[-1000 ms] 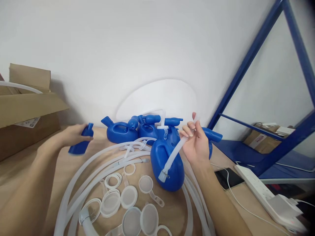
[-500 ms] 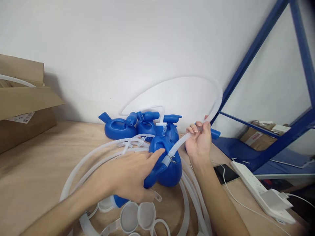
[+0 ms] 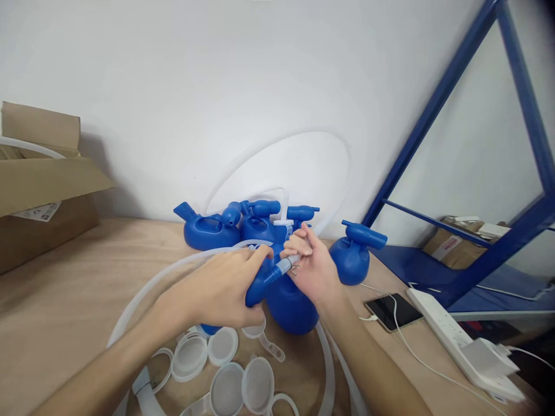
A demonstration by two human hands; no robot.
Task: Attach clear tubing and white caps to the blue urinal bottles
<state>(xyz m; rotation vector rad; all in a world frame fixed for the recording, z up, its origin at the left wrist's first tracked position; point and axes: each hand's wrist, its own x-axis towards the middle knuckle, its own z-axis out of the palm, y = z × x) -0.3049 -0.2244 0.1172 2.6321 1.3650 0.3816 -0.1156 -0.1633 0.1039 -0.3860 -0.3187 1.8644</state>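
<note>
Left hand (image 3: 225, 289): gripping a blue, tapered plastic spout (image 3: 263, 284). Right hand (image 3: 313, 266): curled round a translucent white plastic hose (image 3: 284, 266), slid down to its end, now bracing it against the spout between both hands.

white wall (image 3: 173, 69) rising beyond the grip, soft light across it, pale wood-toned table (image 3: 43, 323) beneath and left of the grip, blue rack (image 3: 430, 115) to its right, low blue shelf (image 3: 485, 300) farther right, box (image 3: 459, 254) on the shelf
</note>
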